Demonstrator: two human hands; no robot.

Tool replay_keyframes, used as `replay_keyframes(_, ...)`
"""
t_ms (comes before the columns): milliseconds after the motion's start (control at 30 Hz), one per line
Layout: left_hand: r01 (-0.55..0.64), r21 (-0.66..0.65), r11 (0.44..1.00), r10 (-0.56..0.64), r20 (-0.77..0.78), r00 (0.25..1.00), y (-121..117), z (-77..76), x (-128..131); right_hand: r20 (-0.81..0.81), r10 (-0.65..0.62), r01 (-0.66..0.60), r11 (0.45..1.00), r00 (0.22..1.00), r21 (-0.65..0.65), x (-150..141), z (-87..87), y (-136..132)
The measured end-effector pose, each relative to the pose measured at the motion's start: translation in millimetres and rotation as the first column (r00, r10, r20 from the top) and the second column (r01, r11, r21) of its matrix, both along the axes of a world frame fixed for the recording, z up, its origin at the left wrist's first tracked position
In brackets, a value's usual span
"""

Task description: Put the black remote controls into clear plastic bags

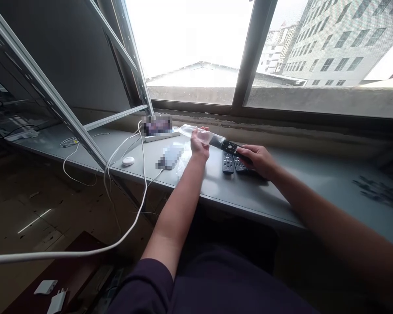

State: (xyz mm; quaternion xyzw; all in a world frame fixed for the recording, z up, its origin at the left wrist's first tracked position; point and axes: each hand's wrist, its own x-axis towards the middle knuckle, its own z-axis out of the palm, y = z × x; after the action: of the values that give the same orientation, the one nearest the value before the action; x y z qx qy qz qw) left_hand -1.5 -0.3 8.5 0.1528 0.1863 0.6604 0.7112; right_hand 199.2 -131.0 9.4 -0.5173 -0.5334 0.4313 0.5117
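white cables (140, 183), small white round device (128, 161), power strip (160, 137), grey windowsill (314, 192), window (196, 48)

Two blurred items (157, 125) (169, 158), perhaps phones, cannot be told.

txt: none legible | remotes (233, 162): btn marks too small | 2 items blurred out

On a grey ledge (281, 196) under the window, the left hand (200, 144) pinches a clear plastic bag (196, 132) held above the surface, while the right hand (257, 159) grips a black remote (231, 147) whose front end sits inside the bag's mouth — partly sleeved. Two more remotes (233, 163) lie flat side by side just beneath. To the left lie a small white round device (128, 161) and white cables (118, 152) — trailing off the edge.
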Motion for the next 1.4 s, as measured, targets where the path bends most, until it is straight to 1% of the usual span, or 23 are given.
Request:
replay_keyframes(33, 0.048, 0.032, 0.998, -0.045, -0.077, 0.996, -1, -1.6, 5, -0.008, -0.006, 0.006, 1.000, 1.000, 0.007, -1, 0.2, 0)
replay_keyframes(100, 0.142, 0.090, 0.986, -0.117, -0.234, 0.965, -4, -5.4, 15, -0.018, -0.020, 0.021, 0.999, 1.000, 0.034, -2, -0.2, -1)
replay_keyframes(167, 0.213, 0.134, 0.968, -0.155, -0.346, 0.925, -8, -9.7, 24, -0.002, -0.034, 0.034, 0.997, 0.999, 0.071, -2, -1.5, 0)
replay_keyframes(233, 0.294, 0.164, 0.942, -0.201, -0.427, 0.882, -12, -13.4, 30, 0.021, -0.053, 0.051, 0.995, 0.998, 0.085, -3, -3.6, 1)
replay_keyframes(333, 0.398, 0.189, 0.898, -0.264, -0.492, 0.829, -16, -16.5, 34, 0.022, -0.108, 0.106, 0.992, 0.994, 0.075, -3, -7.3, 5)
replay_keyframes(400, 0.416, 0.200, 0.887, -0.272, -0.503, 0.821, -17, -16.2, 35, 0.007, -0.127, 0.126, 0.990, 0.992, 0.070, -2, -8.7, 7)
replay_keyframes(433, 0.402, 0.202, 0.893, -0.260, -0.499, 0.827, -18, -15.5, 34, -0.002, -0.123, 0.123, 0.990, 0.992, 0.068, -2, -8.8, 8)
replay_keyframes(500, 0.331, 0.191, 0.924, -0.209, -0.473, 0.856, -17, -13.3, 34, -0.008, -0.091, 0.091, 0.993, 0.996, 0.068, -1, -8.1, 9)
replay_keyframes(567, 0.242, 0.168, 0.956, -0.150, -0.429, 0.891, -16, -11.4, 34, 0.020, -0.046, 0.044, 0.997, 0.999, 0.070, 0, -6.7, 8)
replay_keyframes(633, 0.180, 0.147, 0.973, -0.110, -0.391, 0.914, -13, -10.9, 34, 0.056, -0.010, 0.006, 0.998, 0.998, 0.066, 2, -5.8, 7)
replay_keyframes(667, 0.170, 0.145, 0.975, -0.103, -0.380, 0.919, -12, -11.4, 34, 0.067, 0.000, -0.004, 0.998, 0.998, 0.058, 2, -5.6, 6)
replay_keyframes(700, 0.177, 0.150, 0.973, -0.109, -0.377, 0.920, -11, -12.4, 35, 0.073, 0.003, -0.007, 0.999, 0.997, 0.049, 2, -5.8, 6)
replay_keyframes(767, 0.244, 0.170, 0.955, -0.160, -0.398, 0.903, -12, -15.1, 36, 0.077, -0.012, 0.009, 0.999, 0.997, 0.040, 2, -6.6, 6)
replay_keyframes(867, 0.398, 0.192, 0.897, -0.272, -0.470, 0.840, -16, -18.7, 37, 0.061, -0.056, 0.052, 0.997, 0.997, 0.064, 0, -8.2, 7)
replay_keyframes(933, 0.451, 0.187, 0.873, -0.306, -0.510, 0.804, -18, -19.7, 38, 0.027, -0.062, 0.059, 0.995, 0.998, 0.084, -1, -8.5, 8)
replay_keyframes(1000, 0.439, 0.179, 0.881, -0.296, -0.514, 0.805, -17, -19.9, 37, -0.010, -0.041, 0.041, 0.995, 0.999, 0.090, -2, -8.0, 8)
replay_keyframes(1133, 0.336, 0.159, 0.928, -0.232, -0.458, 0.858, -10, -20.7, 36, -0.029, -0.005, 0.008, 0.993, 1.000, 0.115, -2, -6.4, 7)
replay_keyframes(1200, 0.339, 0.164, 0.926, -0.240, -0.439, 0.866, -9, -21.8, 37, -0.010, -0.009, 0.011, 0.991, 1.000, 0.136, -1, -6.7, 7)
replay_keyframes(1233, 0.364, 0.175, 0.915, -0.259, -0.437, 0.861, -10, -22.5, 37, 0.002, -0.017, 0.016, 0.989, 1.000, 0.146, -1, -7.3, 7)
replay_keyframes(1300, 0.441, 0.207, 0.873, -0.311, -0.460, 0.832, -13, -24.2, 38, 0.031, -0.053, 0.047, 0.985, 0.998, 0.169, 1, -8.9, 9)
replay_keyframes(1400, 0.549, 0.250, 0.798, -0.354, -0.542, 0.762, -19, -27.0, 39, 0.095, -0.167, 0.144, 0.966, 0.981, 0.214, 5, -11.8, 11)
